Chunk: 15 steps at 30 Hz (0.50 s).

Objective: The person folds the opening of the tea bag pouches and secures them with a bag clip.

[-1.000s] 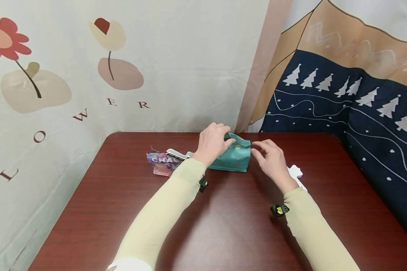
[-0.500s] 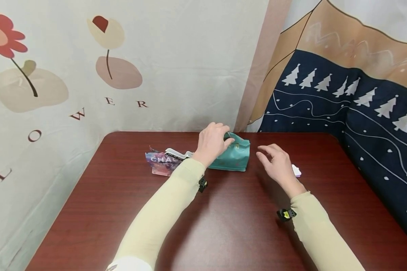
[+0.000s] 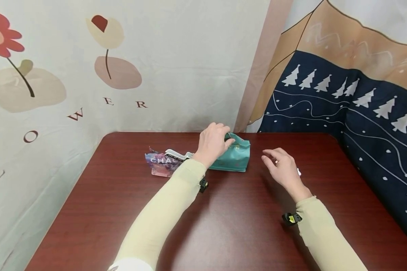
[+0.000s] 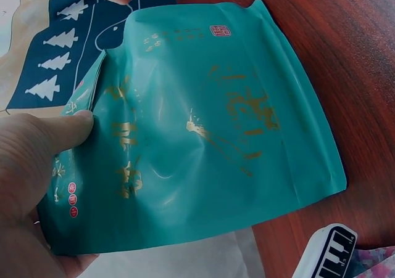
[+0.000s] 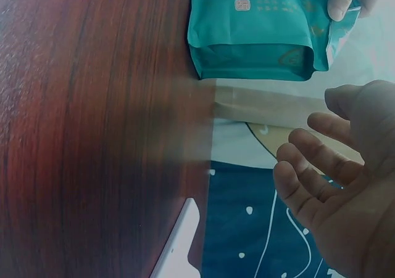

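Note:
A teal pouch (image 3: 235,156) with gold lettering stands on the table near its back edge. My left hand (image 3: 213,143) pinches its top edge; in the left wrist view the thumb of this hand (image 4: 37,155) lies on the folded top of the pouch (image 4: 203,118). To the right of the pouch, apart from it, my right hand (image 3: 285,169) is raised over the table with nothing in it. In the right wrist view this hand (image 5: 345,179) has its fingers loosely bent, below the pouch (image 5: 253,19).
A pink and purple packet (image 3: 161,165) marked "CHA" lies left of my left hand. By it is a white object with a piano-key pattern (image 3: 177,154). Another white object (image 5: 179,247) lies on the table (image 3: 234,226), mostly behind my right hand in the head view.
My right hand has drawn away from the pouch's right side, moving right and slightly toward me. The left hand keeps its pinch on the pouch, which stays in place.

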{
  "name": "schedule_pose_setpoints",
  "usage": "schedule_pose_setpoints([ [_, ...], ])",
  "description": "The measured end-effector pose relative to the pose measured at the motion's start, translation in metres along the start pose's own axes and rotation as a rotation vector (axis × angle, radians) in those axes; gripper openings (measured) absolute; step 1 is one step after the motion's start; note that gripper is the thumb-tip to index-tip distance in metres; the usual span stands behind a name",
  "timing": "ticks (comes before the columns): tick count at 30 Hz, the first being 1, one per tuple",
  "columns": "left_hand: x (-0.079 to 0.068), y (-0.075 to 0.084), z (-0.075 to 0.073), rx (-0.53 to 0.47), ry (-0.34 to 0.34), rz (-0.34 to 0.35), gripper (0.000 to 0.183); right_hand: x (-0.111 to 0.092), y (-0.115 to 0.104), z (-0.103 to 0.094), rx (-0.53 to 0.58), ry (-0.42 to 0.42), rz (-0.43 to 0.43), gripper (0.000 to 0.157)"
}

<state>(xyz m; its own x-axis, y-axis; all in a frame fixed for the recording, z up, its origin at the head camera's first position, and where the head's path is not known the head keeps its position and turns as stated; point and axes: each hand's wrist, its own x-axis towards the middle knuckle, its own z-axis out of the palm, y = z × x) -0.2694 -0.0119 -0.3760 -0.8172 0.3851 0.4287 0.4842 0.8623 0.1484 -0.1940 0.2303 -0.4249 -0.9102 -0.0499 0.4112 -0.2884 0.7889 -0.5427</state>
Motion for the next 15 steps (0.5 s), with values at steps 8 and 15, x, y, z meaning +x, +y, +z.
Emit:
schedule_pose_setpoints([
  [8, 0.0001, -0.0001, -0.0004, 0.008, -0.008, 0.005, 0.03, -0.0029, 0.0038, -0.0037, -0.028, 0.03, -0.031, 0.025],
  [15, -0.0007, -0.0019, 0.0002, 0.001, -0.022, -0.009, 0.032, -0.0064, 0.0073, -0.0087, -0.046, 0.009, -0.001, 0.026],
])
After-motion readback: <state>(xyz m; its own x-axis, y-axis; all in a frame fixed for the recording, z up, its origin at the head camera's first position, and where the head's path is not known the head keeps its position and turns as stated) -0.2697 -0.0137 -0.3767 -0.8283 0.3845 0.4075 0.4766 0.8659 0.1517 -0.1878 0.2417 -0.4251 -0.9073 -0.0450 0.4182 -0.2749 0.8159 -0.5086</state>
